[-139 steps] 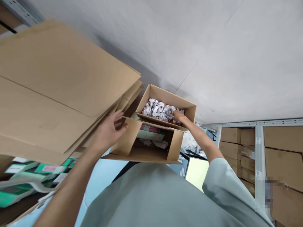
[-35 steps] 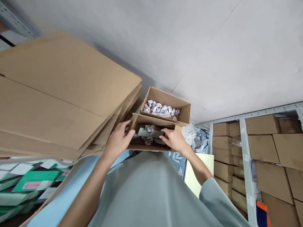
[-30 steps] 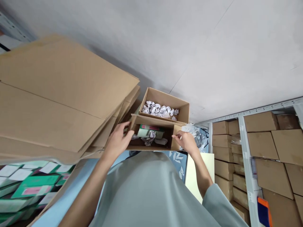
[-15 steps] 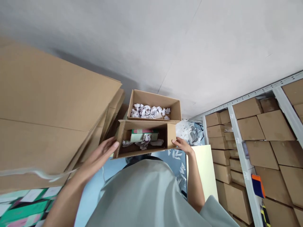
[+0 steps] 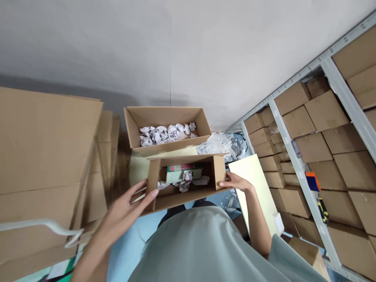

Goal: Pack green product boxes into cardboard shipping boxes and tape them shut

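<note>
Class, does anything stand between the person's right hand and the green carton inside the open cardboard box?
Yes: the right end panel of the cardboard box stands between the right hand, which grips it, and the green carton. Crumpled paper lies at the carton's near side; from above, nothing visible blocks it.

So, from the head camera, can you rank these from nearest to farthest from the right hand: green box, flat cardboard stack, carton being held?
1. Held carton: right hand touches its right end.
2. Green box: inside that carton, near its middle.
3. Flat cardboard stack: far left, beyond the left hand.
</note>
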Action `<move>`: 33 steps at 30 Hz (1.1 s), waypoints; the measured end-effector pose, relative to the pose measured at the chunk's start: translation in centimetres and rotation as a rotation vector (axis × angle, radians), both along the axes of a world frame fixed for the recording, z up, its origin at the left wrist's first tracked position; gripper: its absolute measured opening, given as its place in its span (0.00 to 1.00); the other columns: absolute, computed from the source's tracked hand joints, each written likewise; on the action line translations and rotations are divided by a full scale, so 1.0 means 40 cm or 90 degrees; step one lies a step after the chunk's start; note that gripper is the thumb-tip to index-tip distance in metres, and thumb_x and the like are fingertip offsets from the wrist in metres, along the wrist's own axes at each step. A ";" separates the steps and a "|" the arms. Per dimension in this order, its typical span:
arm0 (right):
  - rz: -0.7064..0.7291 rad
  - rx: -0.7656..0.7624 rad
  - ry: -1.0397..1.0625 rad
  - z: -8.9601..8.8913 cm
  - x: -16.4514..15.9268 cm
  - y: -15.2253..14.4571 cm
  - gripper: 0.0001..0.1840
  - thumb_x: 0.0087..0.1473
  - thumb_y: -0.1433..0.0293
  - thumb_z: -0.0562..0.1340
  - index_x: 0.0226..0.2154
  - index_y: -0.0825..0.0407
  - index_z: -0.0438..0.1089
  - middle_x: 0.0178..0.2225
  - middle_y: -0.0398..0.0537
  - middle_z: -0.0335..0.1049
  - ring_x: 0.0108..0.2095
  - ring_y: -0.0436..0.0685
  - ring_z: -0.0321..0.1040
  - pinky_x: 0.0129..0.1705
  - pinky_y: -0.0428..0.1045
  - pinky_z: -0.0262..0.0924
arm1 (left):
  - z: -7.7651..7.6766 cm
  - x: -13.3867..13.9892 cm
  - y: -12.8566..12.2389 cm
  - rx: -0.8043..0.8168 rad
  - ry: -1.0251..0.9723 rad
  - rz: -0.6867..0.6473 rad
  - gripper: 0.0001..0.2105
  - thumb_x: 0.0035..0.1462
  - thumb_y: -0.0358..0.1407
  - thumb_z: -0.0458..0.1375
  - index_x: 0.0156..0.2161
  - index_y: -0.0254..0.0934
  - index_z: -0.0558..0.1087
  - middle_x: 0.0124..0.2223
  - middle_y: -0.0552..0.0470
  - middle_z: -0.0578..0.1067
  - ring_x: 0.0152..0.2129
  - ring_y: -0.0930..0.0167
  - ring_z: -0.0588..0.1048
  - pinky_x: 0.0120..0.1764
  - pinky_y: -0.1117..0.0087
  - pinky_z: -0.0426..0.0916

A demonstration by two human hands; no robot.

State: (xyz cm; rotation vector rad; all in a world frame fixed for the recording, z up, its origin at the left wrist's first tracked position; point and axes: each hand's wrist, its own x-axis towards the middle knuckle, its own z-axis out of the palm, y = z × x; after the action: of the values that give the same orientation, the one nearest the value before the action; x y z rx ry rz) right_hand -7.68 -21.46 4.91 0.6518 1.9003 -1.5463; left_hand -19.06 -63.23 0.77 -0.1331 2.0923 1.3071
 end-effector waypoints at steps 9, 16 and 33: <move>-0.154 0.351 -0.115 0.012 0.338 0.174 0.47 0.37 0.41 0.83 0.48 0.53 0.71 0.47 0.63 0.83 0.49 0.73 0.80 0.50 0.57 0.74 | 0.029 0.161 0.364 0.054 0.004 -0.147 0.47 0.49 0.61 0.70 0.71 0.43 0.69 0.74 0.39 0.72 0.68 0.47 0.74 0.68 0.47 0.73; -0.410 0.045 0.011 0.016 0.795 0.326 0.45 0.55 0.42 0.75 0.62 0.51 0.65 0.58 0.60 0.77 0.59 0.67 0.76 0.57 0.58 0.76 | 0.069 0.245 0.725 0.114 -0.051 -0.315 0.47 0.45 0.61 0.73 0.68 0.42 0.75 0.70 0.39 0.76 0.70 0.48 0.72 0.69 0.49 0.71; -0.816 -0.029 0.027 -0.105 1.253 0.474 0.63 0.57 0.42 0.74 0.81 0.51 0.51 0.75 0.62 0.59 0.73 0.73 0.61 0.62 0.61 0.79 | 0.021 0.507 1.437 0.100 -0.058 -0.539 0.37 0.47 0.53 0.74 0.62 0.42 0.80 0.71 0.41 0.76 0.73 0.49 0.68 0.73 0.51 0.65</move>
State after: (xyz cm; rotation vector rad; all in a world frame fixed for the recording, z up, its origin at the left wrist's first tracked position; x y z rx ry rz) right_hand 42.43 -2.49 0.72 2.0628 1.4271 -2.2618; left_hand 1.23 -5.75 1.63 0.6761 1.6474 0.8958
